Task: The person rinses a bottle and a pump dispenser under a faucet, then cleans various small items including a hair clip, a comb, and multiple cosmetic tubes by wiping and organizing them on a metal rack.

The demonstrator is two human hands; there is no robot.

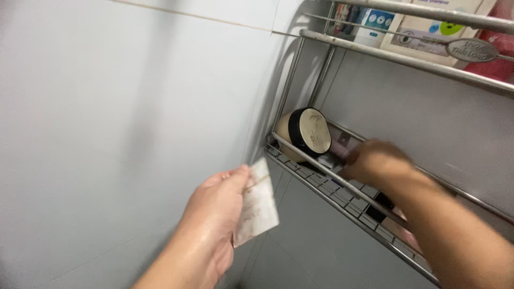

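My left hand (214, 225) holds a small flat whitish sachet (257, 206) in front of the white tiled wall, below the lower wire shelf. My right hand (375, 160), blurred, reaches into the lower shelf (321, 184) of a metal wall rack, fingers closed around something small and pinkish that I cannot make out. A round cream jar with a black rim (308, 134) lies on its side at the shelf's left end, just left of my right hand.
The upper shelf (407, 59) of the rack holds several boxes and a red pack behind its rail. A dark item lies on the lower shelf under my right forearm. White tiled walls meet in a corner behind the rack.
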